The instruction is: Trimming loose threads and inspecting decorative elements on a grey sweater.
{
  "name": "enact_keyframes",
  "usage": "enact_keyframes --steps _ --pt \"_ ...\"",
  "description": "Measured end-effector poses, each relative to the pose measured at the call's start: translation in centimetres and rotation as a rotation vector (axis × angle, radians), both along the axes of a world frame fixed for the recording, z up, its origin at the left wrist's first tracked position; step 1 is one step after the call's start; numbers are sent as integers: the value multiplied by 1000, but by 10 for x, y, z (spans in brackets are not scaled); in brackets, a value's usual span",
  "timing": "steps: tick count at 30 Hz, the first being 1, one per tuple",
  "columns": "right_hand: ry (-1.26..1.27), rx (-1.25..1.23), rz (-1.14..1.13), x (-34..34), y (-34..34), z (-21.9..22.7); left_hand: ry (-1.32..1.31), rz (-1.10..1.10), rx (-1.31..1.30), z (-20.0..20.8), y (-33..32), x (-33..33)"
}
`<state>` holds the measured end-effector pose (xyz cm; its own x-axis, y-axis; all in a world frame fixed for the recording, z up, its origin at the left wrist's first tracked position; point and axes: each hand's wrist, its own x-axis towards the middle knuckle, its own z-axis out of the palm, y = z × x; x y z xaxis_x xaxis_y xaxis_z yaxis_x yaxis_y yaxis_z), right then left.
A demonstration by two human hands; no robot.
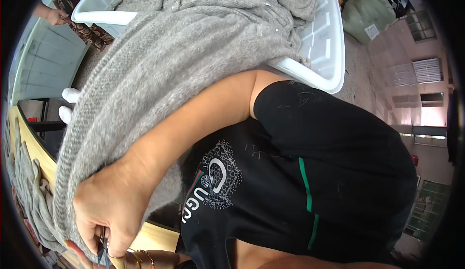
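A large grey knit piece (160, 70) with a ribbed edge drapes from a white plastic bin down in front of me. My right hand (114, 206) is closed around small dark metal thread snips (102, 252), their blades pointing toward the lower edge of the view. Close below them, my left hand (118, 262) wears a ring and bracelets and is cut off by the picture's rim. Its fingers lie against the knit's ribbed edge and appear to grip it; one red-nailed fingertip shows. Where the blades meet the fabric is hidden.
The white bin (334, 51) stands beyond my right arm, heaped with grey knit. More grey knits (36, 196) lie on a light wooden table (36, 140) to the left. Another person's hand (57, 16) is at upper left, near a pale bin (46, 61). A stuffed sack (370, 12) sits upper right.
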<state>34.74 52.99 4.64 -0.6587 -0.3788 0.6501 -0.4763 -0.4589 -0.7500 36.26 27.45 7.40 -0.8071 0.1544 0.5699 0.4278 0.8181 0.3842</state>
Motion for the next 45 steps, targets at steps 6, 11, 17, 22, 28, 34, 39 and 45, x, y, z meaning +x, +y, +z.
enact_keyframes --steps 6,11,17,22,28,34,39,45 --pt "61 106 4 8 9 -11 -393 -60 699 -20 75 22" --pt "46 407 -132 -17 69 -4 -940 -368 834 -137 98 -39" --pt "-46 805 -731 -5 241 -16 -832 -781 -9 -143 156 -37" --pt "-542 858 -1244 -26 415 -117 -1101 -701 159 -157 119 -59" --pt "-741 1196 -1476 -24 505 -202 -1230 -632 278 -170 105 -49" --pt "-1066 1000 -1335 -18 487 -225 -1318 -542 313 -163 105 -46" --pt "-844 1045 -1358 -30 501 -243 -1370 -574 351 -175 127 -67" --pt "-793 685 -1283 -30 484 -246 -1264 -664 248 -165 164 -77"
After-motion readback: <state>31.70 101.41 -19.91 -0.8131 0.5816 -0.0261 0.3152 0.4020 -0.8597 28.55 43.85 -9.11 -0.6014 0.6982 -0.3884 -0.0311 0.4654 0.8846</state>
